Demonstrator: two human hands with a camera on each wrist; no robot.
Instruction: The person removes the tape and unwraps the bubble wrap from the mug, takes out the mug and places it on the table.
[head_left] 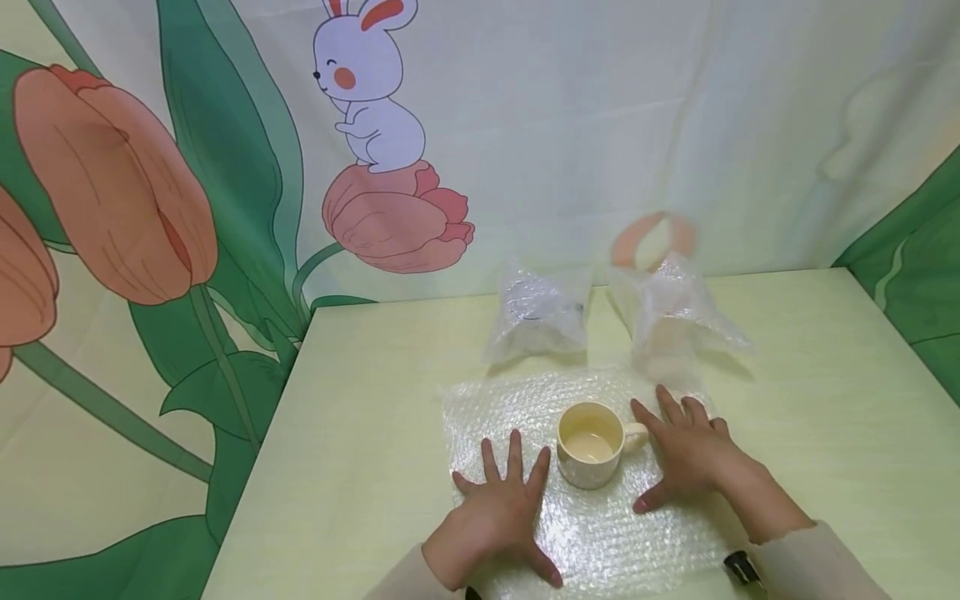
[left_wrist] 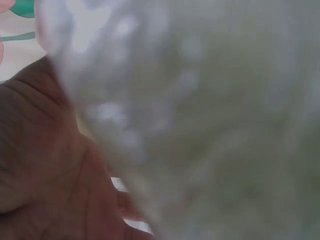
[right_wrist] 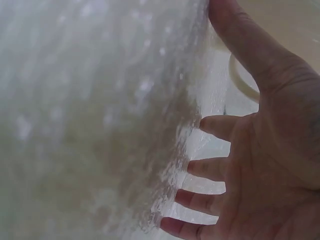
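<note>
A cream mug (head_left: 590,450) stands upright on a sheet of clear bubble wrap (head_left: 600,533) spread over the table, its handle (head_left: 636,437) pointing right. Left of the mug, my left hand (head_left: 498,512) rests on the sheet with fingers spread. My right hand (head_left: 690,458) lies to the right, fingers splayed over the wrap close to the handle. Blurred bubble wrap (left_wrist: 200,120) fills most of the left wrist view beside the palm. In the right wrist view, straight fingertips (right_wrist: 207,124) touch the wrap (right_wrist: 100,120), and part of the handle shows behind the thumb.
Two bubble-wrapped bundles stand behind the sheet, one at the centre back (head_left: 536,312) and one farther right (head_left: 675,308). Their contents are mostly hidden. The pale table (head_left: 360,442) meets a printed cloth backdrop (head_left: 540,150) with tulips and a rabbit.
</note>
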